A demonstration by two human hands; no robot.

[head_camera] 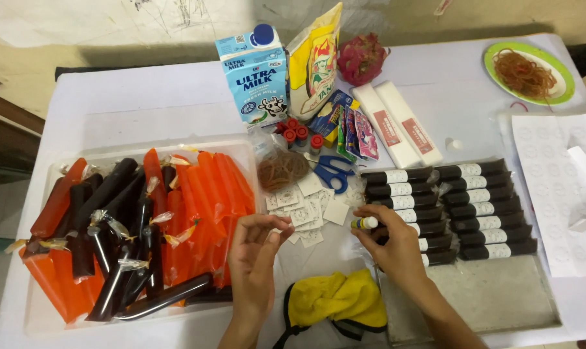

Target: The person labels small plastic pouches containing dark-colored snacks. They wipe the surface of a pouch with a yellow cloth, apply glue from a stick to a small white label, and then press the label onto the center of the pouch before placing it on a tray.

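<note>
Pinching a small white glue stick (365, 223) between its fingers, the right hand (390, 249) hovers beside the labelled dark tubes (458, 210) on the tabletop (144, 97). The left hand (254, 249) curls loosely, seemingly holding nothing, near the paper labels (306, 207). Labelling looks underway; gluing next demands a steady, light touch.

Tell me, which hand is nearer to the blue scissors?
Right. The right hand holds a small glue stick just below the blue scissors; the left hand is farther, lower left, over the white labels.
</note>
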